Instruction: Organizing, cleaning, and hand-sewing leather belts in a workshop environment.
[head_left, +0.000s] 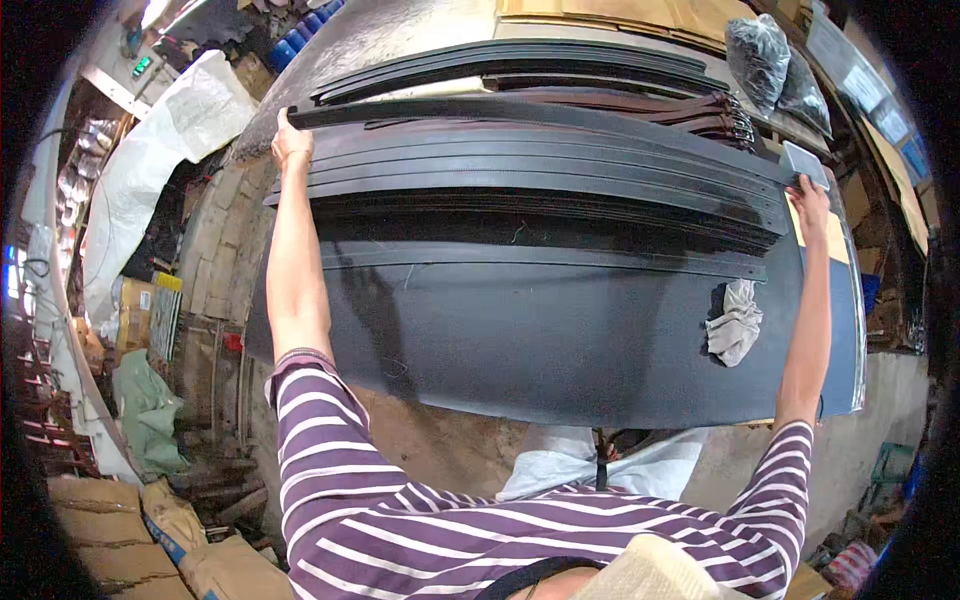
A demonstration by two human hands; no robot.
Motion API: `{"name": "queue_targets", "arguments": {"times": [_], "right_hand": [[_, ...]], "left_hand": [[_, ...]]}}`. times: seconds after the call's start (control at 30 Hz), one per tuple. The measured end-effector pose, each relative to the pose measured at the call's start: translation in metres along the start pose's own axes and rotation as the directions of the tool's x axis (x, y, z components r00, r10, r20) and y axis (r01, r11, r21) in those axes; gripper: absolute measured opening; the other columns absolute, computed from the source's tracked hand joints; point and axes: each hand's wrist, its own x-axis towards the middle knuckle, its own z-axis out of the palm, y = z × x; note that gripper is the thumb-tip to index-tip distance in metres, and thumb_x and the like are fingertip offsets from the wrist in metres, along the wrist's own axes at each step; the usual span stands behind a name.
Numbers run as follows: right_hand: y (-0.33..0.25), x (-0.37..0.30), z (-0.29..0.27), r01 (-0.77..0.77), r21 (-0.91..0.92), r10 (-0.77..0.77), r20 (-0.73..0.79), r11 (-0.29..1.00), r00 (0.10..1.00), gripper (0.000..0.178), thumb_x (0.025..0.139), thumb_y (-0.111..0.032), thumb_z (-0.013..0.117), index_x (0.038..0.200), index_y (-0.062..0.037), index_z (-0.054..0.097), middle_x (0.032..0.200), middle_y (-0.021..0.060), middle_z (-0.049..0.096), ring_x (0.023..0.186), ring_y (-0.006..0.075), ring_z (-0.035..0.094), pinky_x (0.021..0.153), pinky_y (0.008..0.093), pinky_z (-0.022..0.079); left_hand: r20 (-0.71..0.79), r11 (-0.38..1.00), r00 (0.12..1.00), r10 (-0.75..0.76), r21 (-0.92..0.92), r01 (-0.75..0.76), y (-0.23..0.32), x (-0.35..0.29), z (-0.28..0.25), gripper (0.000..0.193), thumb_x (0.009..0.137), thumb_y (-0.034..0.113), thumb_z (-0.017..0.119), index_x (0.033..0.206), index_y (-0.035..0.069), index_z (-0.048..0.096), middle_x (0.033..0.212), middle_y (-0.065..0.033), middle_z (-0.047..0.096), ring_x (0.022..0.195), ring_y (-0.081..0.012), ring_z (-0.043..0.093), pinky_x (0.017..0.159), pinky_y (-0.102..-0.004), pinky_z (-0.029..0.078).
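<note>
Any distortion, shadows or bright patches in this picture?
Head view: fisheye distortion bows the long flat black strips; corners go black; soft shadows cross the flat dark grey tabletop; the crumpled white sheet shows bright.

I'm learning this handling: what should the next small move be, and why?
Probably square up the long, flat black strip with the long, overlapping dark-grey strips beside it: the left hand holds its left end, the right hand is near its right end, and those strips run alongside.

A wrinkled white sheet (140, 185) is drooping at left. Crumpled green sheeting (147, 408) is lying near brown cardboard boxes (105, 530).
</note>
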Motion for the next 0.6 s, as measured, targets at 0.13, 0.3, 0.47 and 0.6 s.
{"name": "queue_targets", "arguments": {"times": [0.13,0.3,0.47,0.6], "right_hand": [[0.038,0.006,0.037,0.012,-0.411,-0.053,-0.091,0.911,0.994,0.034,0.089,-0.031,0.072,0.101,0.0006,0.066,0.084,0.0058,0.065,0.072,0.0129,0.062,0.063,0.0276,0.048],[0.058,-0.007,0.070,0.011,-0.685,-0.253,-0.254,0.729,0.934,0.052,0.080,-0.040,0.076,0.112,0.0000,0.068,0.108,0.0169,0.071,0.102,0.0281,0.067,0.092,0.0373,0.047],[0.045,-0.013,0.050,-0.101,-0.949,-0.195,-0.164,0.299,0.967,0.050,0.084,-0.046,0.068,0.113,-0.0057,0.070,0.112,0.0197,0.069,0.108,0.0356,0.064,0.094,0.0431,0.048],[0.058,-0.007,0.051,-0.120,-0.947,-0.283,-0.207,0.297,0.937,0.048,0.085,-0.046,0.066,0.114,-0.0071,0.070,0.115,0.0200,0.067,0.109,0.0372,0.063,0.094,0.0464,0.048]], "left_hand": [[0.220,0.981,0.973,-0.063,0.194,0.020,-0.035,0.017,0.024,0.083,0.076,0.028,0.062,0.151,0.024,0.029,0.114,-0.0268,0.065,0.112,-0.0411,0.060,0.098,-0.0483,0.046],[0.447,0.980,0.888,-0.110,0.198,0.022,-0.081,0.009,0.077,0.069,0.091,0.037,0.047,0.152,0.013,0.028,0.158,-0.0193,0.021,0.143,-0.0356,0.028,0.115,-0.0484,0.028],[0.466,0.956,0.861,-0.202,0.285,0.070,-0.033,-0.086,0.128,0.080,0.089,0.069,0.040,0.151,0.019,0.032,0.159,-0.0100,0.024,0.146,-0.0288,0.023,0.114,-0.0624,0.016],[0.294,0.980,0.943,-0.156,0.167,0.110,0.010,-0.090,0.100,0.075,0.089,0.066,0.045,0.151,0.024,0.032,0.159,-0.0120,0.020,0.147,-0.0320,0.018,0.112,-0.0657,0.017]]}}
